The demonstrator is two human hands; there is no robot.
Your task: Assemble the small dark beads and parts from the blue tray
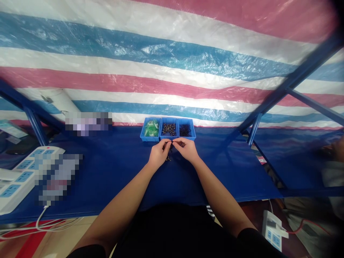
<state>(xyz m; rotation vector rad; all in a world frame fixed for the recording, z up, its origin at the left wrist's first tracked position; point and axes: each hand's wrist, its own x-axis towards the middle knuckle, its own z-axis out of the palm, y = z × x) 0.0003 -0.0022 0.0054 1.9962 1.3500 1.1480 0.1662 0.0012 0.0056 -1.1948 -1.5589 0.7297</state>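
Observation:
My left hand point(159, 153) and my right hand point(186, 148) meet fingertip to fingertip just in front of three blue bins. Both are closed in a pinch, and a tiny dark piece shows between them, too small to name. Under my hands several small brass-and-dark parts point(168, 158) lie on the blue table. The left bin point(150, 139) holds green and white items in clear plastic. Small brass-coloured metal parts point(169, 129) fill the middle bin. In the right bin are thin dark pieces point(185, 130), perhaps screws.
A white power strip point(27, 172) and a blurred-out object with a cable lie at the left of the blue table point(113, 179). Blue metal frame bars point(268, 104) rise at both sides. Behind hangs a striped plastic sheet point(161, 53). Another person's arm shows at far right.

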